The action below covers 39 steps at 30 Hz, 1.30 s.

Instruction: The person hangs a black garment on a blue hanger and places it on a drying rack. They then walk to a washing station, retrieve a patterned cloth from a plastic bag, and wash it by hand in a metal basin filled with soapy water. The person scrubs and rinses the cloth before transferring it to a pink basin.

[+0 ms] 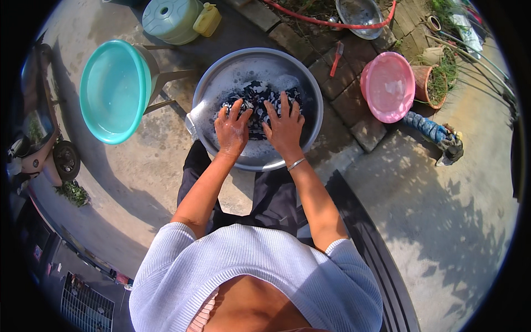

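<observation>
A wide metal basin [317, 105] holds soapy water with foam and a wet, dark patterned cloth [257, 88] with white spots. My left hand [232, 131] rests on the left part of the cloth, wet, its fingers bent and apart. Beside it, my right hand [284, 126] lies over the right part with fingers spread, a silver bangle [297, 164] on its wrist. Neither hand grips the cloth visibly, though folds under the fingertips are partly hidden.
To the left, a teal basin [146, 83] of water sits on a stool. Behind stand a pale lidded container [171, 22] and yellow jug [207, 20]. Right are a red brush [336, 58], pink basin [410, 83] and flowerpot [437, 88]. A scooter [47, 155] stands far left.
</observation>
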Each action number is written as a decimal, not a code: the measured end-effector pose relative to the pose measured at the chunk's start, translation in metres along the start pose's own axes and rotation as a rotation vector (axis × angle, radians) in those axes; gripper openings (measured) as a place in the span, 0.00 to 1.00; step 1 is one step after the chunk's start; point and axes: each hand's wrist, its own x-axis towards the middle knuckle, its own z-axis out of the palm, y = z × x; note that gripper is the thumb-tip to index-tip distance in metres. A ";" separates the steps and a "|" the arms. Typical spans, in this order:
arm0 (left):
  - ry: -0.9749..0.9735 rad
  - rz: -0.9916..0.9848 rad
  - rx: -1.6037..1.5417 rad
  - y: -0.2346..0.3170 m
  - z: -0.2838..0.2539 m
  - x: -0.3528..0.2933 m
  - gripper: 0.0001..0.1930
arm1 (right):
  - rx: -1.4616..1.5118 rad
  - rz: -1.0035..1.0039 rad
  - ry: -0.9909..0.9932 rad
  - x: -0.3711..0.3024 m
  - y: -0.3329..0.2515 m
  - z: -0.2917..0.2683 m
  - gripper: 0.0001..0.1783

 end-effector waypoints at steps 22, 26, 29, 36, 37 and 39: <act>-0.762 0.109 0.113 -0.021 0.072 0.045 0.31 | -0.139 0.049 -0.431 0.024 0.030 0.101 0.25; -0.427 0.042 -0.067 -0.006 0.013 0.047 0.20 | 0.034 0.061 0.002 0.008 -0.017 0.029 0.22; -0.134 0.079 -0.215 -0.017 -0.002 0.015 0.19 | -0.126 0.046 -0.112 -0.025 -0.028 0.062 0.21; -0.500 -0.606 -0.937 -0.048 -0.023 -0.039 0.18 | 0.563 0.345 -0.134 -0.027 -0.025 0.023 0.20; -0.552 -0.782 -1.034 -0.044 -0.029 -0.041 0.17 | 0.719 0.317 -0.190 -0.034 -0.019 0.008 0.22; -0.609 -0.908 -1.230 -0.037 -0.038 -0.040 0.26 | 0.745 0.208 -0.068 -0.042 -0.025 -0.037 0.23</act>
